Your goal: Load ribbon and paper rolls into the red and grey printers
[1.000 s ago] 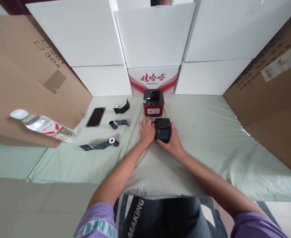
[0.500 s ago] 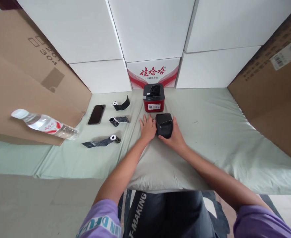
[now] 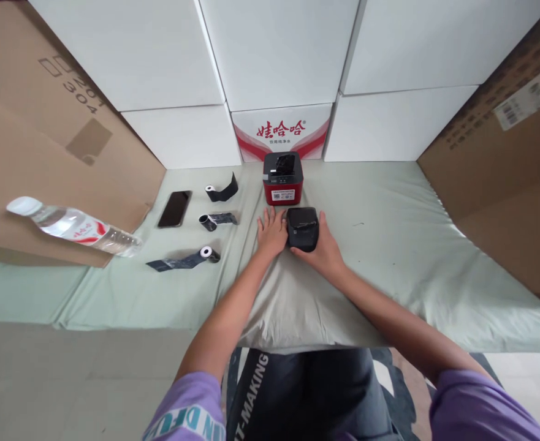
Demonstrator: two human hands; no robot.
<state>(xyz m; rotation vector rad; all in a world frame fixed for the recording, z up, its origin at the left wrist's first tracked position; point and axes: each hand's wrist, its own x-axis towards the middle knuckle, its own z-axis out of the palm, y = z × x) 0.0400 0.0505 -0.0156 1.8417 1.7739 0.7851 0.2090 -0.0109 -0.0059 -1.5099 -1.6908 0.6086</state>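
A small black printer (image 3: 302, 228) lies on the pale green mat (image 3: 389, 257) in front of me. My right hand (image 3: 323, 250) wraps around its right and near side and grips it. My left hand (image 3: 271, 233) rests flat on the mat, fingers spread, touching the printer's left edge. Just behind stands a red and black printer (image 3: 282, 178). To the left lie three small paper rolls with dark strips trailing: a far roll (image 3: 221, 191), a middle roll (image 3: 214, 220) and a near roll (image 3: 189, 260).
A black phone (image 3: 174, 209) lies left of the rolls. A plastic water bottle (image 3: 70, 225) lies on its side on a flattened cardboard sheet (image 3: 30, 159). White boxes (image 3: 279, 55) wall off the back. A big brown carton (image 3: 513, 159) stands at right.
The view has tilted slightly, so everything sits a little higher in the picture. My hands and the black printer keep the same pose relative to each other.
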